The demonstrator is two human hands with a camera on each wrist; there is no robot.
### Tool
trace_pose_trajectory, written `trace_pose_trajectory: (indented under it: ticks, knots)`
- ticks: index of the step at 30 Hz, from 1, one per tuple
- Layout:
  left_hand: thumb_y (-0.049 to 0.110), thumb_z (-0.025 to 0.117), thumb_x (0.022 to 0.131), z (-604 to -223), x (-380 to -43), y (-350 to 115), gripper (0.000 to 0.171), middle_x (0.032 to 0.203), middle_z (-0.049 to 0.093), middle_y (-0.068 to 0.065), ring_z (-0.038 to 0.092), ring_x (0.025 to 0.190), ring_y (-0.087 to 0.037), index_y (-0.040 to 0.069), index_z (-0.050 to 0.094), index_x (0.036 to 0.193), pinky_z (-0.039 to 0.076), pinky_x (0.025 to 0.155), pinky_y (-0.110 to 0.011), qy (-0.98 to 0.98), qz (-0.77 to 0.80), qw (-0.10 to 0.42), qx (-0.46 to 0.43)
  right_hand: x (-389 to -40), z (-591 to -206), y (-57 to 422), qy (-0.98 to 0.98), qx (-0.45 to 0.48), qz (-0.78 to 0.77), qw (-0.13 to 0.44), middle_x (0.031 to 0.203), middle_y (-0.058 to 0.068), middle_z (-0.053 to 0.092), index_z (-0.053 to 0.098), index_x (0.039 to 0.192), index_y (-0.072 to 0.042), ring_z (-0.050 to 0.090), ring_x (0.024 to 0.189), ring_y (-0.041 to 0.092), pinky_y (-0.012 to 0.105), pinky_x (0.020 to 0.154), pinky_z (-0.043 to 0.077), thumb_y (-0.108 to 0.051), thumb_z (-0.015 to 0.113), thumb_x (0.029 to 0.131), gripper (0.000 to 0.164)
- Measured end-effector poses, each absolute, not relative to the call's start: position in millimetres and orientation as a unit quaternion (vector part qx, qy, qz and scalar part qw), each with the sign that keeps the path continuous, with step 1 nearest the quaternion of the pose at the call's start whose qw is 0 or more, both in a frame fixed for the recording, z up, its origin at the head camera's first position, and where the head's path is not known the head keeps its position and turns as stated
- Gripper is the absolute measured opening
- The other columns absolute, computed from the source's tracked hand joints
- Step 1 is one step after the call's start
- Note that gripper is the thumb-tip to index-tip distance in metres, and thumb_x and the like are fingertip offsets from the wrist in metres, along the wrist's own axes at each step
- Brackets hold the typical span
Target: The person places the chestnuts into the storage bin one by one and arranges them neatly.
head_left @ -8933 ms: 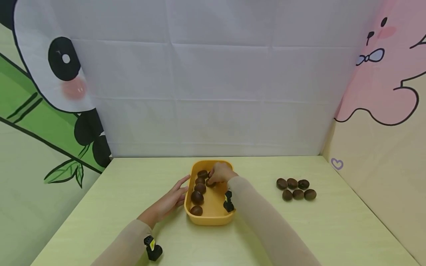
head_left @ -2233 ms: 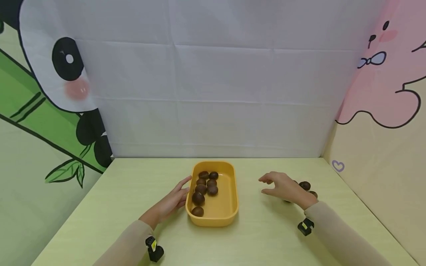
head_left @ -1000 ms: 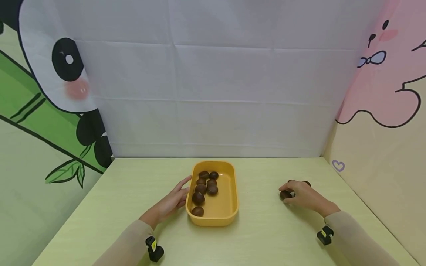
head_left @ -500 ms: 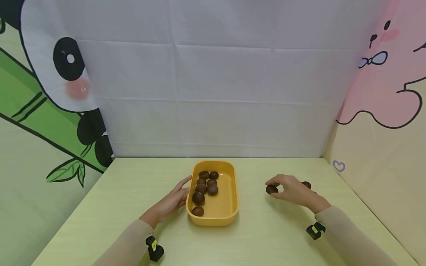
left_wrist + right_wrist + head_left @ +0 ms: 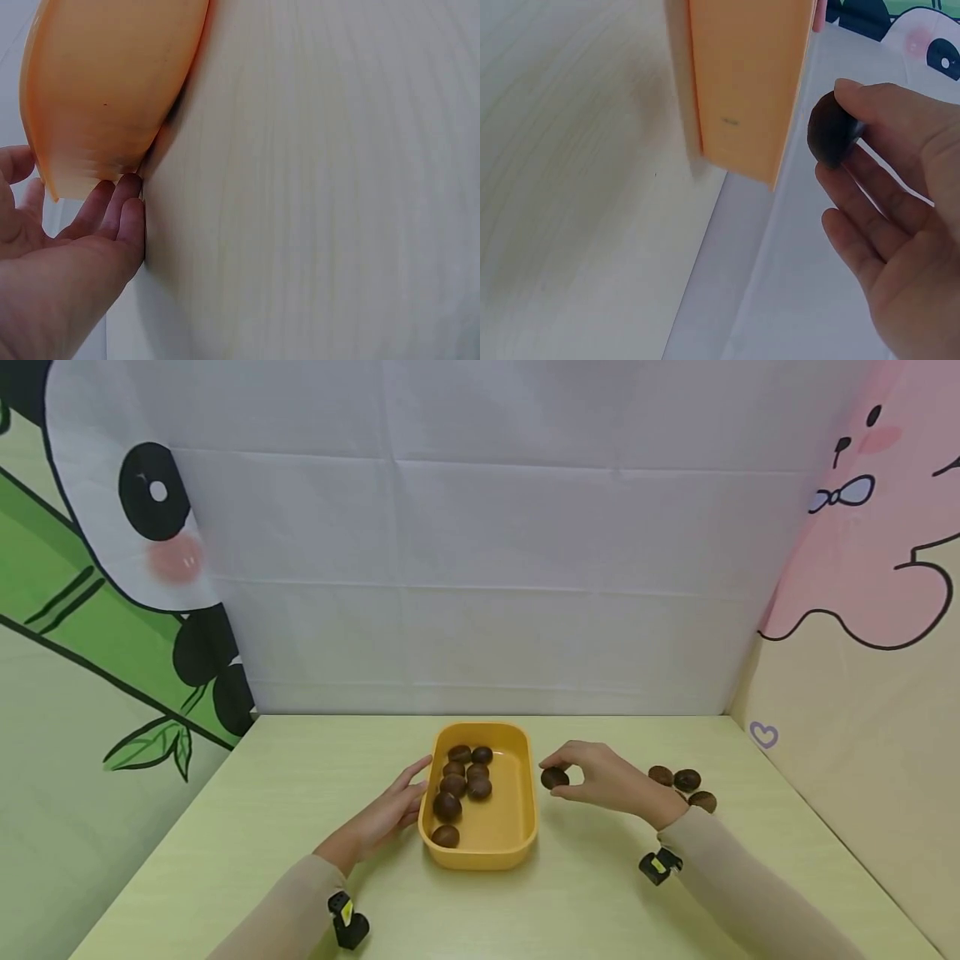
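A white backdrop (image 5: pixel 480 568) is rising behind the yellow tray (image 5: pixel 480 862), and a pale table (image 5: pixel 300 777) is spreading out beneath it on every side. Two beige sleeves are reaching in from the near side, the right sleeve (image 5: pixel 750 893) to the tray's right and the left sleeve (image 5: pixel 281 910) to its left. The hands are staying well apart, with the tray lying between them. The left hand (image 5: pixel 381 818) is resting its extended fingers against the tray's outer left wall, gripping nothing. The right hand (image 5: pixel 611 781) is hanging just right of the tray, pinching one chestnut (image 5: pixel 555 778) between thumb and fingers. Near each cuff a small black device is sitting, the left device (image 5: pixel 348 922) and the right device (image 5: pixel 660 866) both lying nearer the person than the hands. Farther right of the tray, loose chestnuts (image 5: pixel 687 780) are lying partly hidden behind the right wrist, so their full count cannot be told. Inside the tray, eight chestnuts (image 5: pixel 447 807) are gathering along its left side. The pinched chestnut is hovering just outside the tray's right rim.
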State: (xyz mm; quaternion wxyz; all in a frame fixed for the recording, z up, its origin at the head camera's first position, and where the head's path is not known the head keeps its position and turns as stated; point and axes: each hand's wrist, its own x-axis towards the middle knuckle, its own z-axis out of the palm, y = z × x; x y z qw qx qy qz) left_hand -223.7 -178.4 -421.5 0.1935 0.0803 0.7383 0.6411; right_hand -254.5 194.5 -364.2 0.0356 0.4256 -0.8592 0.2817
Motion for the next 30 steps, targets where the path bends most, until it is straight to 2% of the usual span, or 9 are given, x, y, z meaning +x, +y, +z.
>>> trace_pose_trajectory:
  ticks: [6, 16, 24, 30]
  knots:
    - [0.040, 0.039, 0.109, -421.5, -223.2, -177.6, 0.061, 0.158, 0.030, -0.024, 0.042, 0.138, -0.039, 0.029, 0.010, 0.162, 0.025, 0.117, -0.052, 0.738, 0.641, 0.197, 0.082, -256.7, -366.7, 162.1, -0.845, 0.450, 0.288, 0.031, 0.110, -0.004, 0.067, 0.071, 0.122, -0.011, 0.062, 0.099, 0.011, 0.030, 0.086, 0.054, -0.017, 0.079, 0.088, 0.035]
    - [0.042, 0.038, 0.109, -420.6, -222.6, -178.4, 0.061, 0.157, 0.031, -0.024, 0.043, 0.138, -0.039, 0.029, 0.009, 0.162, 0.025, 0.117, -0.052, 0.742, 0.637, 0.192, 0.085, -264.6, -382.3, 112.4, -0.843, 0.457, 0.284, -0.023, 0.112, -0.001, 0.069, 0.072, 0.119, -0.009, 0.062, 0.100, 0.014, 0.040, 0.090, 0.054, -0.016, 0.079, 0.089, 0.032]
    - [0.040, 0.038, 0.109, -420.6, -224.2, -179.2, 0.062, 0.158, 0.027, -0.025, 0.043, 0.137, -0.039, 0.028, 0.008, 0.162, 0.029, 0.116, -0.049, 0.740, 0.638, 0.193, 0.091, -269.6, -394.6, 89.4, -0.862, 0.444, 0.241, -0.033, 0.113, -0.005, 0.068, 0.074, 0.117, -0.013, 0.060, 0.103, 0.009, 0.026, 0.093, 0.050, -0.024, 0.081, 0.087, 0.033]
    - [0.039, 0.036, 0.110, -421.2, -224.6, -180.1, 0.062, 0.159, 0.026, -0.025, 0.043, 0.138, -0.038, 0.027, 0.006, 0.162, 0.030, 0.116, -0.048, 0.736, 0.640, 0.197, 0.102, -270.7, -402.8, 79.7, -0.877, 0.434, 0.204, -0.031, 0.111, -0.007, 0.069, 0.075, 0.114, -0.016, 0.060, 0.097, 0.006, 0.020, 0.084, 0.049, -0.031, 0.082, 0.085, 0.033]
